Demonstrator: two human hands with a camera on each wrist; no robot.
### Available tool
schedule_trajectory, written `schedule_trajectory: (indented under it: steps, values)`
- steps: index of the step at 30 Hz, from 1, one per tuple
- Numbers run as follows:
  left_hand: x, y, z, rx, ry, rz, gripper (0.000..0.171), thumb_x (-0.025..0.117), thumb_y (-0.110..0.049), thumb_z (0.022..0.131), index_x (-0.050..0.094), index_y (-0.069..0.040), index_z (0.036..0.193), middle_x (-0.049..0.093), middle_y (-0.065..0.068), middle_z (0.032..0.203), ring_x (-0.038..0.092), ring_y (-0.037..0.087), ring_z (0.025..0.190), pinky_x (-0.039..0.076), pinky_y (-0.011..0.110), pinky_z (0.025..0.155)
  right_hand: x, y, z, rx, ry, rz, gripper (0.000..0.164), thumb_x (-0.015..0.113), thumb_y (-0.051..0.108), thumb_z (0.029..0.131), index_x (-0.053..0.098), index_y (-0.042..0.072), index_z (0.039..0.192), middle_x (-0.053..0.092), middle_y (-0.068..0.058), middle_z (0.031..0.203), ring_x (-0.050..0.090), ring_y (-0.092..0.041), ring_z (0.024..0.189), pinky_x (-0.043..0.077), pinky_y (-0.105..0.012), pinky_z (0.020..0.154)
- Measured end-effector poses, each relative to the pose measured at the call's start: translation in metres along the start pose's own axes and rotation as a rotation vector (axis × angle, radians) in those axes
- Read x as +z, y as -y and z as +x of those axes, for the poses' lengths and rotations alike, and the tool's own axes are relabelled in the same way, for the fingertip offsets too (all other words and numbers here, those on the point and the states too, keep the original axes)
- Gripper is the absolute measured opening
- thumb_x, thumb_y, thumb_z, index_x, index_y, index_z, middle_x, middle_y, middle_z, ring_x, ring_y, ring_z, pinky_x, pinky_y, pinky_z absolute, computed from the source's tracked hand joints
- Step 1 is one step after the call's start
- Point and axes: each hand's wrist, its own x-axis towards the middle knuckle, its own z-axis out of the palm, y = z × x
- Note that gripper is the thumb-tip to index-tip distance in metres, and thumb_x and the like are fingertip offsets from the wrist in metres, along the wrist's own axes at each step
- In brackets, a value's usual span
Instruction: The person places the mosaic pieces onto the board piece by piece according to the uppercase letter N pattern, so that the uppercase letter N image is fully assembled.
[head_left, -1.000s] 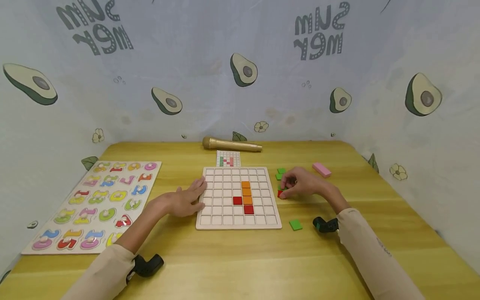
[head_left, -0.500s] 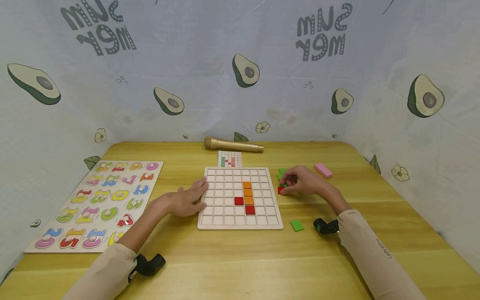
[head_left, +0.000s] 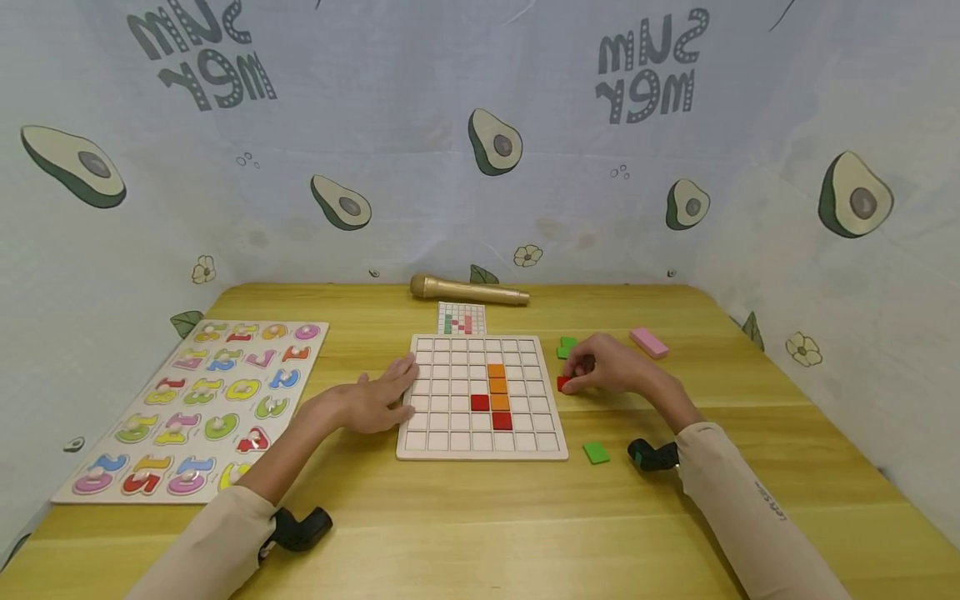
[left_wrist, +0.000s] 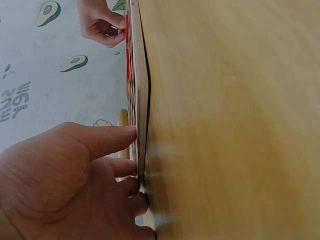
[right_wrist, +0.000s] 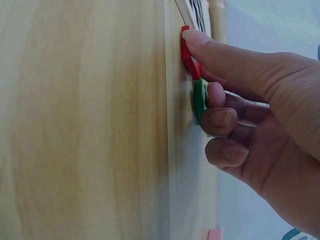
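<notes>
A square white grid board (head_left: pixel 439 442) lies mid-table, with orange tiles (head_left: pixel 497 386) and red tiles (head_left: pixel 502 422) in some of its squares. Against the board's left edge rests my left hand (head_left: pixel 375 398), its fingers spread and the thumb touching the rim. My right hand (head_left: pixel 611 365) is just off the right edge, fingers curled, pinching a red tile (head_left: pixel 562 383) near the table. In the right wrist view the thumb lies on that red tile (right_wrist: pixel 188 57), and a green tile (right_wrist: pixel 199 100) is beside the curled fingers. My index fingertip is mostly hidden.
Green tiles (head_left: pixel 566 347) lie beyond my right hand, and another green tile (head_left: pixel 596 452) is nearer. A pink block (head_left: pixel 648 342) sits farther right. Behind the board are a pattern card (head_left: pixel 461 318) and a gold microphone (head_left: pixel 470 290). A number puzzle (head_left: pixel 197 406) occupies the left side.
The red tile under my right thumb has shifted slightly away from me, and the green tile beside it is now hidden by my fingers. My left hand stays at the board's edge.
</notes>
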Motion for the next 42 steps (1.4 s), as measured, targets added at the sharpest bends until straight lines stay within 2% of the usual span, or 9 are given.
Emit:
schedule_trajectory:
  steps: [6,16,22,27,32,37,42]
  values:
    - [0.000,0.000,0.000,-0.001,0.003,0.002,0.074,0.044,-0.026,0.117,0.004,0.004,0.171,-0.010,0.023,0.179,-0.007,0.040,0.166,-0.002,0.073,0.127,0.000,0.001,0.000,-0.001,0.016,0.005,0.016,0.088,0.016,0.092,0.076,0.007,0.091,0.065,0.001,0.080,0.055,-0.016,0.075,0.047,-0.025,0.067]
    - [0.000,0.000,0.002,0.000,0.004,-0.001,0.074,0.044,-0.028,0.117,0.004,0.003,0.171,-0.011,0.022,0.179,-0.008,0.039,0.166,-0.002,0.073,0.127,-0.003,0.002,0.000,-0.021,0.002,0.054,0.014,0.088,0.013,0.091,0.076,0.006,0.090,0.071,0.001,0.084,0.061,-0.016,0.076,0.053,-0.024,0.069]
    - [0.002,-0.001,0.003,-0.015,0.005,0.007,0.074,0.045,-0.028,0.116,0.006,0.003,0.172,-0.009,0.022,0.180,-0.006,0.038,0.167,-0.001,0.073,0.127,-0.007,0.003,0.001,-0.027,0.007,0.113,0.009,0.084,0.011,0.095,0.079,0.004,0.093,0.073,-0.001,0.084,0.062,-0.015,0.072,0.054,-0.026,0.065]
    - [0.000,0.001,0.002,-0.027,0.001,0.019,0.075,0.045,-0.028,0.117,0.004,0.001,0.172,-0.011,0.020,0.180,-0.007,0.036,0.167,-0.002,0.072,0.128,-0.011,0.010,0.016,-0.049,0.051,0.185,0.008,0.079,0.008,0.099,0.080,0.000,0.097,0.072,-0.004,0.082,0.058,-0.015,0.070,0.049,-0.024,0.064]
    - [-0.001,0.001,0.001,-0.030,0.004,0.024,0.074,0.044,-0.028,0.117,0.004,0.001,0.172,-0.012,0.020,0.180,-0.008,0.036,0.167,-0.002,0.072,0.127,-0.010,0.023,0.032,-0.078,0.099,0.225,0.011,0.076,0.008,0.101,0.080,-0.001,0.099,0.068,-0.012,0.076,0.056,-0.022,0.065,0.044,-0.023,0.061]
    - [0.000,0.001,0.002,-0.019,-0.003,0.021,0.075,0.045,-0.029,0.116,0.006,0.002,0.172,-0.010,0.020,0.180,-0.007,0.037,0.167,-0.001,0.072,0.127,-0.008,0.032,0.043,-0.103,0.100,0.232,0.011,0.074,0.006,0.102,0.080,-0.002,0.099,0.068,-0.014,0.074,0.055,-0.027,0.062,0.046,-0.027,0.059]
    - [0.001,0.001,0.003,-0.020,-0.004,0.020,0.075,0.046,-0.028,0.116,0.006,0.002,0.172,-0.009,0.020,0.180,-0.006,0.036,0.167,-0.001,0.072,0.127,-0.004,0.039,0.053,-0.118,0.102,0.235,0.011,0.073,0.006,0.103,0.080,-0.002,0.099,0.069,-0.014,0.075,0.054,-0.025,0.064,0.045,-0.027,0.060]
